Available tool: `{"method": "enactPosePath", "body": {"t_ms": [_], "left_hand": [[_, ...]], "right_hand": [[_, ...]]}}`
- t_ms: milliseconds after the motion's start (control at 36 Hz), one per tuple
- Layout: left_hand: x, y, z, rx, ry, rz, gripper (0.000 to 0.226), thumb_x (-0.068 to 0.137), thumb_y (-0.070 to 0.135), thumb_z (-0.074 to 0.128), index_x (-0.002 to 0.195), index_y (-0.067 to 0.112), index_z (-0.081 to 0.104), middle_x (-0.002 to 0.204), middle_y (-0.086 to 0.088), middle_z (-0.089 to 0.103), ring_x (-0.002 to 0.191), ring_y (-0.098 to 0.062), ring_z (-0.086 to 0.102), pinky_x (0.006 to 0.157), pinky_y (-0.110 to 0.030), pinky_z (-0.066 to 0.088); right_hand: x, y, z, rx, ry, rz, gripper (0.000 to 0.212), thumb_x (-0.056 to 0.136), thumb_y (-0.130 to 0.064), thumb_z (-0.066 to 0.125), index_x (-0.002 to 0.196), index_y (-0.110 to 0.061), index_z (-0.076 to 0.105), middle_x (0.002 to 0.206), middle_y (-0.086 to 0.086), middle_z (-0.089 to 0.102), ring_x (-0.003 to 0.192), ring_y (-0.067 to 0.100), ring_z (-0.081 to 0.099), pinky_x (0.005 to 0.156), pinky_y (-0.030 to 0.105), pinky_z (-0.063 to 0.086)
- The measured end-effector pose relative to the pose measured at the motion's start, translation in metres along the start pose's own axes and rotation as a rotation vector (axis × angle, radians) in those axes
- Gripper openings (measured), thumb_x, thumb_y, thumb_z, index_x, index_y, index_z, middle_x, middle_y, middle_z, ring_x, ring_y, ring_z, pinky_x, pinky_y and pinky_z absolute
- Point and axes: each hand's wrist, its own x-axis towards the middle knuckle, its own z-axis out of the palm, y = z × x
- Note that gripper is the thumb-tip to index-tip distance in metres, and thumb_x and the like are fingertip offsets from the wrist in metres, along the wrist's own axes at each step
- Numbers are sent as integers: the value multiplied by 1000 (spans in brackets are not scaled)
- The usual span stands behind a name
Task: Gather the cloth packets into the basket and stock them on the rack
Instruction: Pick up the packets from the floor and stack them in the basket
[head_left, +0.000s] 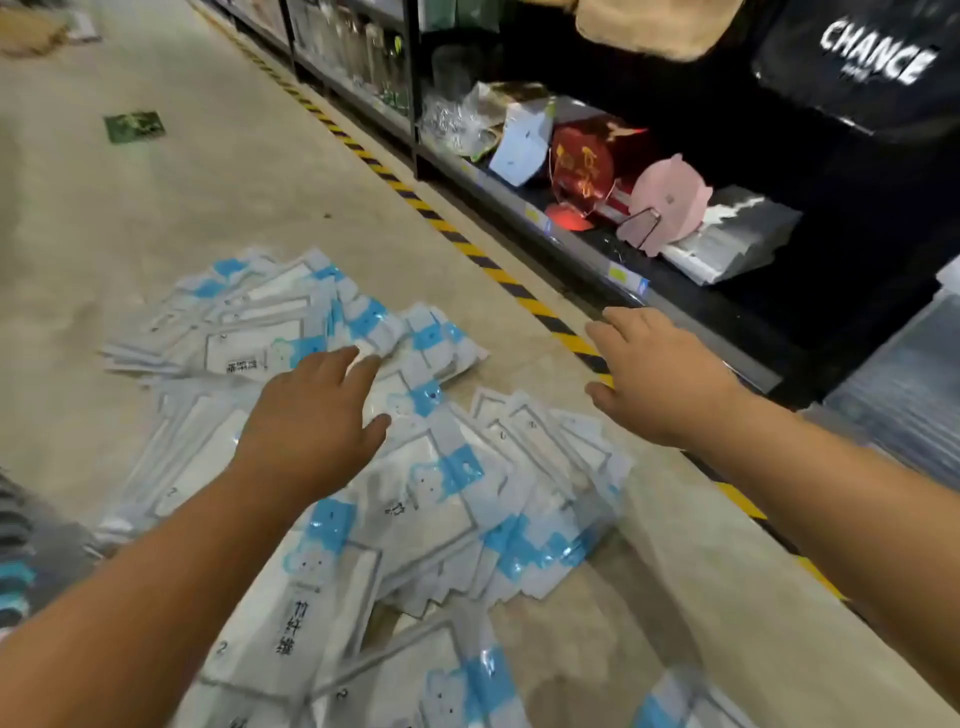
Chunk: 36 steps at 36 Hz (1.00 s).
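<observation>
My left hand (311, 421) spreads flat over the cloth packets (447, 499), contact unclear. My right hand (660, 374) hangs open and empty above the floor (675, 545) by the striped tape (498, 273).

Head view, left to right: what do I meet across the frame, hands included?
In order: green floor marker → left hand → white carton → right hand → black CHANCE bag. The cloth packets spread across too much of the floor to have one place in the order.
</observation>
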Motion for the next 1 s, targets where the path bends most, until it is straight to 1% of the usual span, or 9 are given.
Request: {"method": "enactPosePath", "body": {"t_ms": [111, 194, 306, 417, 500, 583, 694, 833, 1000], "left_hand": [[-27, 15, 60, -67, -82, 45, 65, 88, 42, 68, 141, 9, 52, 143, -19, 52, 126, -41, 53, 92, -53, 50], [-61, 19, 96, -99, -153, 36, 65, 94, 46, 56, 149, 14, 43, 152, -14, 43, 136, -37, 43, 104, -51, 42], [-113, 13, 134, -150, -233, 10, 65, 92, 45, 58, 145, 10, 48, 149, -19, 47, 133, -41, 47, 101, -51, 44], [-170, 2, 167, -187, -295, -23, 59, 91, 43, 46, 129, 1, 61, 132, -27, 58, 115, -47, 59, 85, -56, 54], [-209, -11, 188, -170, -396, -1, 62, 90, 41, 51, 139, 3, 52, 142, -26, 50, 127, -48, 50, 94, -59, 48], [-245, -17, 194, -148, -461, 15, 64, 89, 41, 50, 143, 5, 48, 147, -21, 45, 132, -44, 45, 99, -55, 45], [-285, -18, 194, -146, -440, 15, 63, 88, 39, 58, 140, 4, 52, 147, -23, 47, 131, -43, 47, 102, -54, 44], [-327, -15, 200, -139, -461, -7, 62, 96, 47, 50, 145, 10, 49, 153, -18, 42, 138, -40, 42, 107, -53, 38], [-371, -8, 208, -179, -580, 144, 72, 96, 65, 38, 151, 18, 40, 161, -11, 31, 148, -34, 28, 117, -51, 26]], "right_hand": [[-27, 5, 56, -3, -94, -5, 66, 97, -51, 52, 150, -18, 32, 159, 11, 29, 142, 32, 31, 113, 45, 37], [-49, -5, 102, 25, -161, -49, 68, 96, -50, 56, 151, -16, 33, 159, 13, 30, 142, 33, 33, 115, 44, 36], [-79, -29, 168, 90, -197, -127, 65, 83, -31, 75, 136, 0, 53, 135, 29, 54, 116, 48, 55, 89, 55, 54], [-109, -65, 221, 158, -201, -206, 59, 84, -34, 58, 127, 7, 59, 126, 34, 58, 107, 51, 61, 82, 55, 56], [-124, -94, 247, 195, -206, -342, 55, 81, -30, 67, 122, 7, 60, 125, 33, 58, 106, 49, 59, 85, 51, 53], [-138, -123, 269, 255, -211, -498, 48, 92, -31, 50, 126, 3, 58, 129, 28, 54, 113, 46, 53, 97, 53, 44], [-150, -154, 286, 314, -238, -584, 53, 92, -29, 51, 132, 6, 56, 138, 32, 50, 121, 48, 51, 97, 56, 47], [-163, -182, 298, 234, -243, -728, 64, 101, -41, 37, 150, 1, 39, 157, 29, 30, 143, 47, 31, 116, 58, 31], [-167, -198, 291, 256, -215, -763, 59, 100, -43, 41, 157, -31, 32, 162, 22, 25, 144, 46, 28, 115, 56, 30]]}}
